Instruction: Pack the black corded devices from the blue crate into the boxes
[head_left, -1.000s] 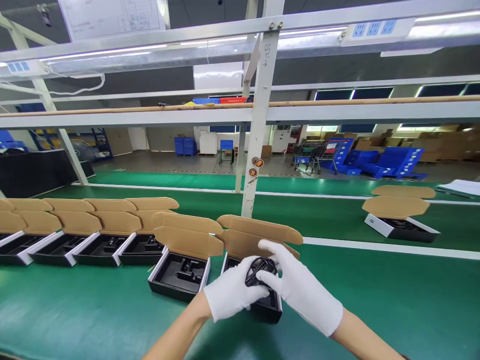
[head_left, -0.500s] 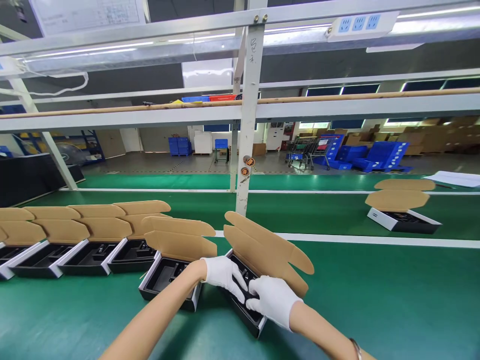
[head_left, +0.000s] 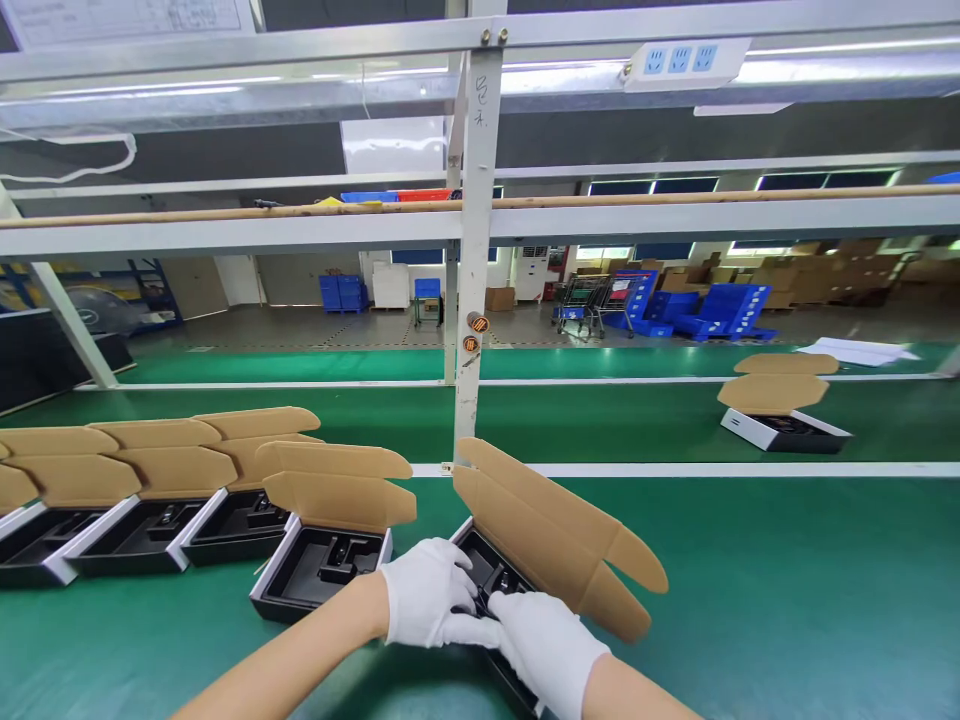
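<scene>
An open black cardboard box [head_left: 480, 548] lies at an angle on the green bench, its brown lid [head_left: 555, 520] folded back to the upper right. Inside sits a black insert with small dark parts. Both hands wear white gloves. My left hand [head_left: 435, 595] reaches over the box's left side, fingers bent down into it and thumb stretched toward the other hand. My right hand [head_left: 547, 645] is closed over the insert, fingertips close to the left ones. Whatever lies under the fingers is hidden. Just left stands another open box [head_left: 300, 585] with a black insert.
Several similar open boxes [head_left: 142, 545] stand in a row at the left. One more open box [head_left: 787, 430] is on the far strip at the right, near white paper sheets [head_left: 855, 350]. A white metal post [head_left: 472, 280] rises behind the work.
The view has shifted, bringing the box and hands lower in the picture. My left hand has turned, its thumb now extended to the right hand. The box sits more slanted, lid swung rightward.
</scene>
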